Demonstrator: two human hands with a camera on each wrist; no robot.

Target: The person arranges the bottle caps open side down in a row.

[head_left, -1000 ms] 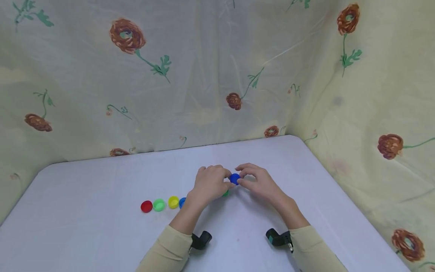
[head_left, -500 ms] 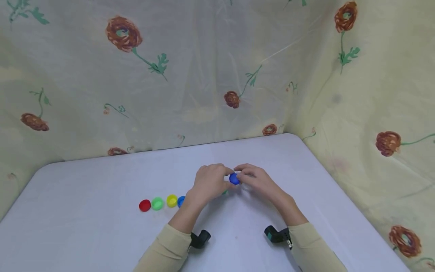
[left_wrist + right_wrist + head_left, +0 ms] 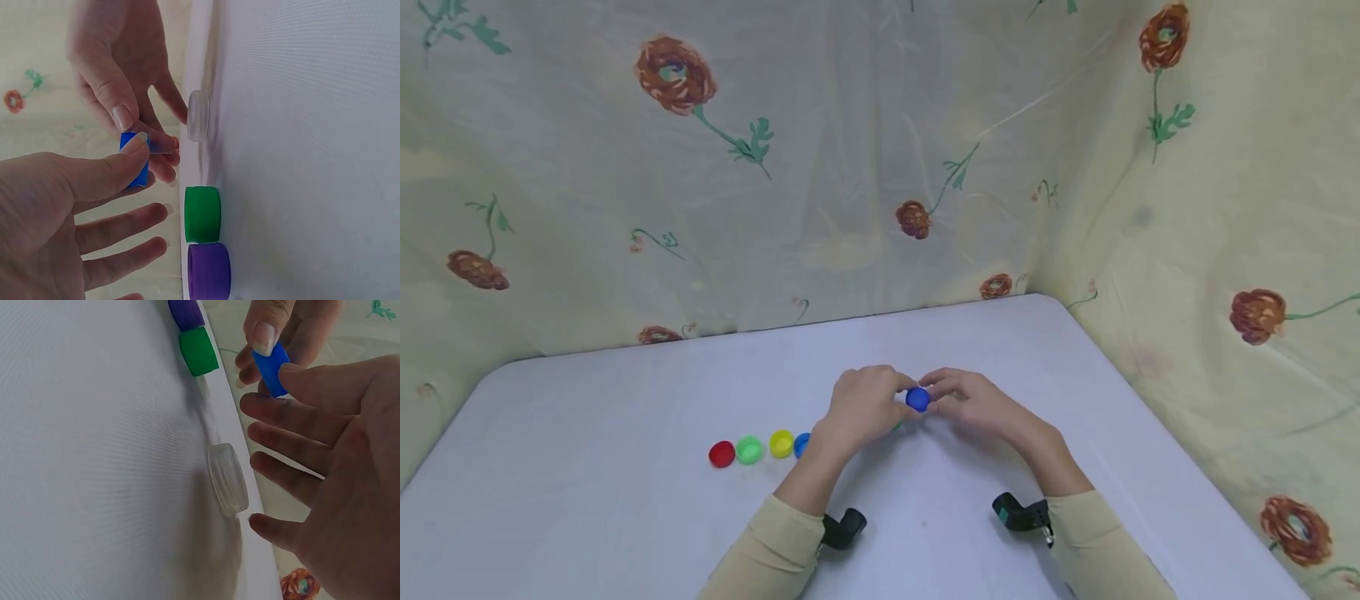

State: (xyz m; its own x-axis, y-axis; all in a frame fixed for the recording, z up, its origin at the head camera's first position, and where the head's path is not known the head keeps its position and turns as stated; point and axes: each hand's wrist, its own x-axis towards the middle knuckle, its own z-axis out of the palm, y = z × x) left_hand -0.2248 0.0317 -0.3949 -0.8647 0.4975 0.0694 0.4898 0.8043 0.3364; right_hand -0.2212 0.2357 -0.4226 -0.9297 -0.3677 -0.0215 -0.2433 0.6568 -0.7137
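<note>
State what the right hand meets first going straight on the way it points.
The held blue cap, which the right thumb seems to touch; then probably the left hand, though depth is unclear.

Well in from the counter's point(image 3: 587, 500) left edge sit a red cap point(image 3: 722, 454), a light green cap point(image 3: 749, 450), a yellow cap point(image 3: 781, 443) and a light blue cap point(image 3: 801, 444). Further right are a purple cap point(image 3: 209, 272), a dark green cap point(image 3: 202, 214) and a clear cap point(image 3: 228, 479). Flowery cloth point(image 3: 820, 183) hangs past the far and right edges.

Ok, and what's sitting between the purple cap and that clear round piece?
The green cap. The left wrist view shows it right beside the purple cap, with bare table from there to the clear round piece.
</note>
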